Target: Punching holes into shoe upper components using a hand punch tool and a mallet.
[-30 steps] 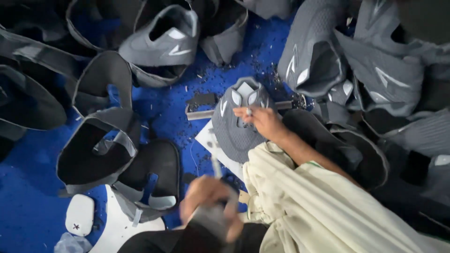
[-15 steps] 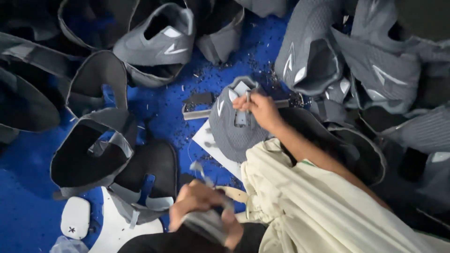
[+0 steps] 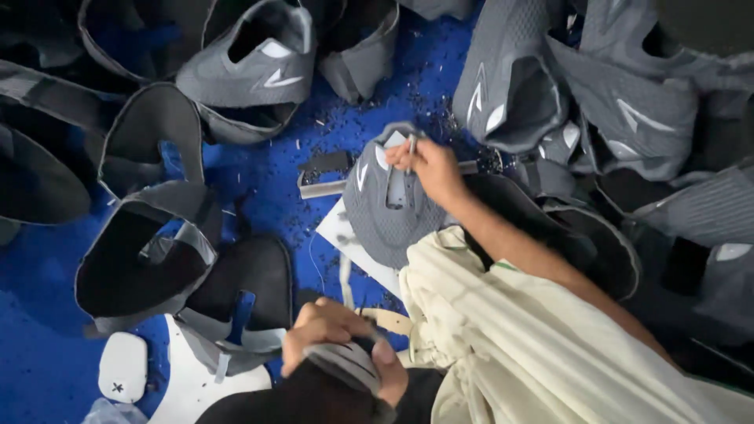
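Note:
A grey knit shoe upper (image 3: 385,216) with white marks lies on a white board (image 3: 338,234) over the blue surface. My right hand (image 3: 430,166) rests on its far end and pinches a thin pale stick-like tool (image 3: 410,151) whose tip touches the upper. The cream sleeve of that arm runs off to the lower right. Close to the bottom edge, my left hand (image 3: 330,345) is closed around a grey fabric-covered piece (image 3: 345,367); what it is cannot be made out. A narrow grey strap (image 3: 345,281) runs from there towards the upper.
Several more grey uppers (image 3: 251,59) and dark lined ones (image 3: 141,259) lie all around on the blue surface (image 3: 267,169), strewn with small trimmings. A flat metal bar (image 3: 322,188) sits left of the worked upper. White cut pieces (image 3: 123,365) lie at the lower left.
My right hand has slid away from me along the upper to its far end. My left hand has shifted a little left, still closed on the grey piece.

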